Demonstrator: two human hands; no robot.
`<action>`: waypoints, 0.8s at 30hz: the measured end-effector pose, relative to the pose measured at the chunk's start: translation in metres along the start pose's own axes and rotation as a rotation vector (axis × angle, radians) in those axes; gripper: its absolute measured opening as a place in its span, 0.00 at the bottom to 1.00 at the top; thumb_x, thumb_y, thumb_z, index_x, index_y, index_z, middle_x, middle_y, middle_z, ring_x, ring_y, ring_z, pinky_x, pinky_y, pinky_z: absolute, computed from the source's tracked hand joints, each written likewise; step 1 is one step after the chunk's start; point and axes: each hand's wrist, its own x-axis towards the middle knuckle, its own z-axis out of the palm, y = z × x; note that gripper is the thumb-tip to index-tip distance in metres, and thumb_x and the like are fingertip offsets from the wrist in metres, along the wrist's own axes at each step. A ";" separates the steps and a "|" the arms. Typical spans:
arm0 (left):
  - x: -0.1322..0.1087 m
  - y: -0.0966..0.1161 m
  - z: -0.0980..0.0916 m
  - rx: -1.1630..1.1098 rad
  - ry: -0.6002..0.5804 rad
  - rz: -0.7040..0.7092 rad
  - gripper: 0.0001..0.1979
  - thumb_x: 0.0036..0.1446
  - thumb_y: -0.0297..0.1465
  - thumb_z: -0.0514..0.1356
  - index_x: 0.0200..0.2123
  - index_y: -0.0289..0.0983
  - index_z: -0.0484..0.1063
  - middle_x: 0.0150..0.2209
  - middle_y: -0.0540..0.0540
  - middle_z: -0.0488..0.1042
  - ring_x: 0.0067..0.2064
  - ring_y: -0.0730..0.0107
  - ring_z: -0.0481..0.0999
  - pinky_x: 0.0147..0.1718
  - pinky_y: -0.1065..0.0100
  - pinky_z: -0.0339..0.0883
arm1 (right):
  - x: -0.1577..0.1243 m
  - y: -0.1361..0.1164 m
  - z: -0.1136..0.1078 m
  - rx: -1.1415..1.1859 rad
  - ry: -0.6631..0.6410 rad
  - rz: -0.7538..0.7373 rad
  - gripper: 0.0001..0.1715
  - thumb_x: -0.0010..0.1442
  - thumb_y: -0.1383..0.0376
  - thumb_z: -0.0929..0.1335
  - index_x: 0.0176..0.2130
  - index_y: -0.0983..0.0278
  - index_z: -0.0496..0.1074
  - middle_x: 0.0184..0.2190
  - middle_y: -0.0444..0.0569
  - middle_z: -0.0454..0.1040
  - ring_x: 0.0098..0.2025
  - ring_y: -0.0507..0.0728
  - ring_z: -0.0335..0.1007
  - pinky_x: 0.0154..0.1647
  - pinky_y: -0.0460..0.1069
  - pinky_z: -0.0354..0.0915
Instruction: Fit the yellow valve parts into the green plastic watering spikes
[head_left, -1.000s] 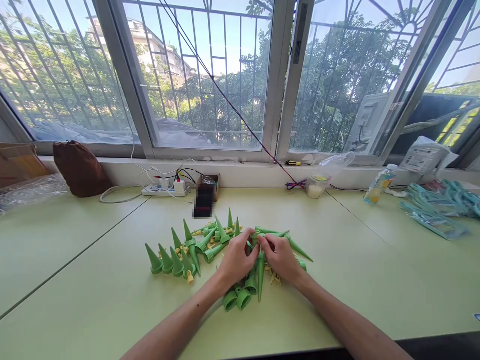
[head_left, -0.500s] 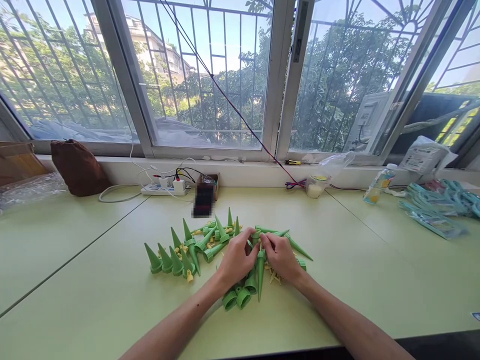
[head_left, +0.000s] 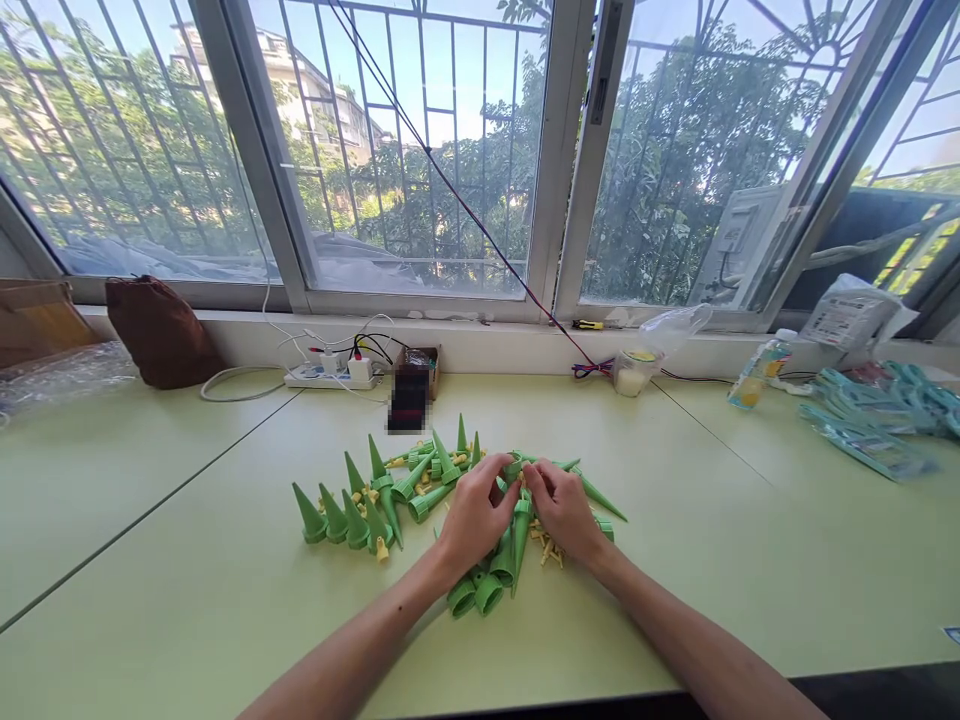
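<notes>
Counter (head_left: pixel 765 560): pale green.
Left hand (head_left: pixel 474 510): curled, grip hidden.
Right hand (head_left: pixel 566 510): curled, hold unclear.
Green spike (head_left: pixel 520 550): below both hands, tilted more than before.

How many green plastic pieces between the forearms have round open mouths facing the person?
3 visible: the leftmost piece and middle piece, side by side in front, and the rightmost piece, farther back. The bare left hand may hide others.
</notes>
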 end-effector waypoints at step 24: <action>-0.001 0.000 0.000 -0.001 0.040 0.037 0.08 0.59 0.29 0.58 0.43 0.37 0.68 0.31 0.51 0.72 0.23 0.78 0.66 0.25 0.74 0.62 | 0.000 0.002 0.000 0.044 0.009 0.027 0.28 0.70 0.51 0.56 0.23 0.62 0.57 0.18 0.39 0.55 0.21 0.50 0.49 0.24 0.46 0.49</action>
